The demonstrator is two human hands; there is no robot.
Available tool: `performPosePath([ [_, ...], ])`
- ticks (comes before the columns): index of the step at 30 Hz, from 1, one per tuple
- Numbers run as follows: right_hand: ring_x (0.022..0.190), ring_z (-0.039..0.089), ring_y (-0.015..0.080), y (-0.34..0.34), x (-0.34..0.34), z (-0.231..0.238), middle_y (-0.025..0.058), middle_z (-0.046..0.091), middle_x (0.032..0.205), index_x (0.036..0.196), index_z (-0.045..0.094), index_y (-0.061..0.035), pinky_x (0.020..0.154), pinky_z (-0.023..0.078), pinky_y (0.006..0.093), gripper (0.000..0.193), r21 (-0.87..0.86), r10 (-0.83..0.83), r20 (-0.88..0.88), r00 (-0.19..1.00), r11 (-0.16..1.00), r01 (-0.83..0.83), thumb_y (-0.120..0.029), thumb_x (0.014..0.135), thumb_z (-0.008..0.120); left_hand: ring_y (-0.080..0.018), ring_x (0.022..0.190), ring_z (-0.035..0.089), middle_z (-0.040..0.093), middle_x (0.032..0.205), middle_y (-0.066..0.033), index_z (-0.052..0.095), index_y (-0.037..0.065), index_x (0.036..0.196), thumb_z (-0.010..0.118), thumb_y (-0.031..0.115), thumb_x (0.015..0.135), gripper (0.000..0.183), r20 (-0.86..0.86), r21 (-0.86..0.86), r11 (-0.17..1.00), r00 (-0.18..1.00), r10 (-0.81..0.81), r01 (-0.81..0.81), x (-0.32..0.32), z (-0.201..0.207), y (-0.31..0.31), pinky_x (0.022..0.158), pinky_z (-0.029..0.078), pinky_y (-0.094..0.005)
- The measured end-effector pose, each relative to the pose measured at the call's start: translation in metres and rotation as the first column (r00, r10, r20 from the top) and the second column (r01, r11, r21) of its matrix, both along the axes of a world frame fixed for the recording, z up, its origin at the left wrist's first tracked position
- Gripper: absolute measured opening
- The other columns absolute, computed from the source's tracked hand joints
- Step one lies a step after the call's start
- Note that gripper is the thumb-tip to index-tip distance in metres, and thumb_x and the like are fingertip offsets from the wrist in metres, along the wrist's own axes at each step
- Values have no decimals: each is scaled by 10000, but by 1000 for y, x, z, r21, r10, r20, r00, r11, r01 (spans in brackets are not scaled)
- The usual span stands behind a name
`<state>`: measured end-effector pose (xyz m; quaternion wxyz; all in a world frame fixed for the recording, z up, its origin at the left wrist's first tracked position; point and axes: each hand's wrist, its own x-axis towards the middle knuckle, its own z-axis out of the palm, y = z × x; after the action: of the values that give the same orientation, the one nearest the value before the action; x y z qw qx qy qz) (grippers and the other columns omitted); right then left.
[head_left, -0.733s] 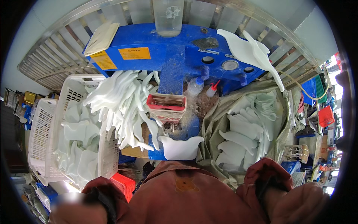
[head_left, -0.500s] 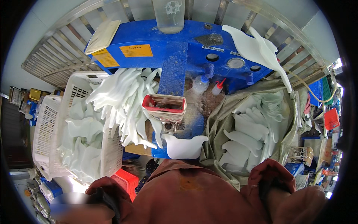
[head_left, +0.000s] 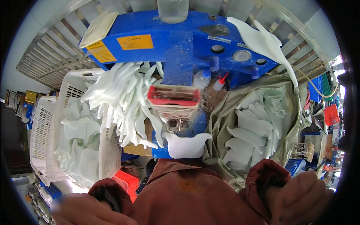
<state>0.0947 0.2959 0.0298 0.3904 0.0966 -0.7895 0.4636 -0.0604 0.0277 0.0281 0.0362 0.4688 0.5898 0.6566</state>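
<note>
My left hand (head_left: 88, 210) is low at the left edge of my torso, partly cut off by the lower border; its fingers are blurred and hard to read. On the far right, my right hand (head_left: 302, 197) is closed with curled fingers, and whatever lies inside them, if anything, is hidden. Neither hand touches the work pieces. Directly before my torso, a white curved plate with two pointed corners (head_left: 186, 145) lies on a blue surface under the machine head (head_left: 174, 98), a red-rimmed box wrapped in clear film. The head belongs to a blue machine (head_left: 150, 30).
Similar white pieces (head_left: 123, 101) heap left of the head. More fill a white basket (head_left: 112, 155) and a greenish woven sack (head_left: 217, 123). A red-tipped bottle (head_left: 219, 84) and a blue-capped bottle (head_left: 202, 79) stand behind. A red basket (head_left: 127, 183) sits below left.
Both hands have come up somewhat, the right one more plainly into sight. The machine head looks larger, blurred and shifted right. The view has moved slightly; the white plate stays in place.
</note>
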Motion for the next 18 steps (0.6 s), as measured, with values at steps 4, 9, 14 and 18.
performPosePath([
  [4,672,489,177,-46,-19,-29,-7,470,799,816,446,-149,578,370,370,277,-96,-45,-179,983,995,28,-306,1029,528,-283,737,605,628,991,-121,590,83,1161,513,401,1013,360,-18,54,996,997,71,-70,-9,-20,-21,625,541,-472],
  [9,648,515,184,-60,-24,-19,42,532,747,816,452,-122,577,405,366,301,-193,92,-79,993,976,-106,-338,1009,536,-259,705,581,631,951,-101,612,90,1093,497,426,1018,362,-101,85,991,989,107,-99,-16,-42,-42,622,510,-433],
  [14,646,512,162,-89,-24,-23,20,586,770,839,455,-125,571,417,335,305,-266,-111,168,979,952,154,-363,1023,508,-238,707,577,645,944,-86,634,105,1061,456,453,1045,390,-27,0,982,982,-188,189,-51,-49,-60,638,518,-410],
  [18,655,498,127,-67,-27,-45,-27,536,739,861,458,-146,572,411,292,337,-46,-73,27,997,996,75,-423,1050,484,-232,725,580,648,982,-53,669,112,1096,469,463,1048,407,115,31,994,988,-105,102,-36,-66,-52,655,529,-409],
])
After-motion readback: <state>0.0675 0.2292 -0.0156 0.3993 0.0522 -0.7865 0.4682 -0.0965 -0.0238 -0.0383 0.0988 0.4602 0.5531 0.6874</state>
